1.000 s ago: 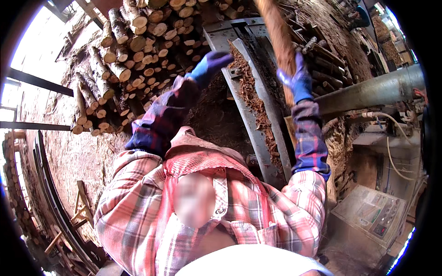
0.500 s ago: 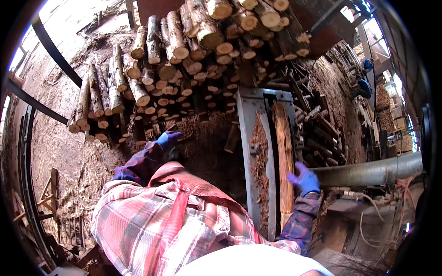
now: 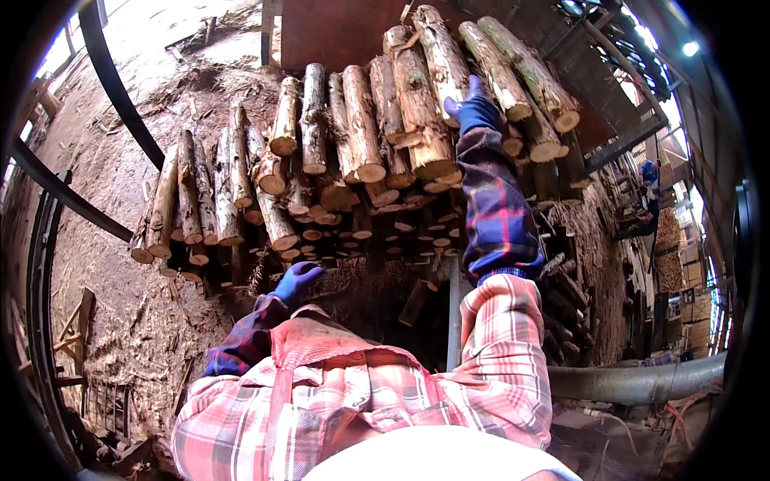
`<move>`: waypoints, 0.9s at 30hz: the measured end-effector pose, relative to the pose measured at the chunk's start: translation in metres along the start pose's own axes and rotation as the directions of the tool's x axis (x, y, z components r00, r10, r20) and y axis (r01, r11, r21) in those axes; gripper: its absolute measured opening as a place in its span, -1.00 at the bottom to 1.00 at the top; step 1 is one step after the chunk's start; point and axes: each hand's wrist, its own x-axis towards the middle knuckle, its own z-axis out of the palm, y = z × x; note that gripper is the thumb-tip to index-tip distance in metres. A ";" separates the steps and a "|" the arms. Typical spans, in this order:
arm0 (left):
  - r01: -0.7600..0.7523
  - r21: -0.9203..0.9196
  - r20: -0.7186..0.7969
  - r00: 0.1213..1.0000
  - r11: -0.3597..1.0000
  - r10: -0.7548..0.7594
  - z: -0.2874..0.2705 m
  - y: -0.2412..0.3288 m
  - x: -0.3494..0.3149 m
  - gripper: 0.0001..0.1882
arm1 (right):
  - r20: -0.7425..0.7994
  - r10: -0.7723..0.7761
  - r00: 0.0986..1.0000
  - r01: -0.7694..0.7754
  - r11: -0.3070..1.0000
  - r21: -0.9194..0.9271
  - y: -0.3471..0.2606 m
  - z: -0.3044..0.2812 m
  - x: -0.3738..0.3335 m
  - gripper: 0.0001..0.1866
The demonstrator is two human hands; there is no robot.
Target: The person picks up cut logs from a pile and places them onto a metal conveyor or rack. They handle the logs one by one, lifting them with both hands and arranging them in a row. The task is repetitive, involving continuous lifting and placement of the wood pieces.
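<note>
My right hand (image 3: 475, 111), in a blue-purple glove, reaches far forward over the log pile. Its fingers are spread against a thick peeled log (image 3: 437, 60) on the top row; I see no firm grip around it. My left hand (image 3: 297, 282), gloved alike, hangs low in front of the stack with fingers loosely stretched and nothing in them. Cut log ends face me, among them a stout log (image 3: 429, 156) left of my right hand. The right sleeve covers most of the grey metal machine bed (image 3: 455, 317); the split log on it is hidden.
A thick grey metal cylinder (image 3: 642, 383) lies at right, with hoses below it. A brown metal plate (image 3: 337, 36) stands behind the stack. Split wood pieces (image 3: 565, 289) lie right of the bed. A person in blue (image 3: 648, 188) is far off at right.
My right hand has left the wood on the machine bed and swung forward onto the top logs. The view has tilted forward; my left hand stays low by the stack.
</note>
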 end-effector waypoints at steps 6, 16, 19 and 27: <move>0.017 -0.105 0.018 1.000 0.994 -0.016 -0.001 0.029 -0.007 -0.80 | 0.001 -0.033 0.999 0.032 0.999 0.032 0.024 0.003 -0.016 -0.01; -0.036 -0.499 0.231 0.957 0.866 0.174 0.182 0.167 0.088 -0.50 | -0.028 -0.010 1.000 0.029 0.386 0.922 0.156 0.002 -0.309 -0.26; 0.175 -0.658 0.480 0.846 0.732 0.230 0.221 0.157 0.074 -0.48 | -0.121 -0.023 0.992 0.119 0.438 0.891 0.171 -0.010 -0.416 -0.26; 0.385 -0.680 0.597 0.785 0.624 0.166 0.320 0.017 -0.009 -0.48 | 0.437 0.095 0.894 -0.440 0.001 0.898 0.218 -0.021 -0.599 0.15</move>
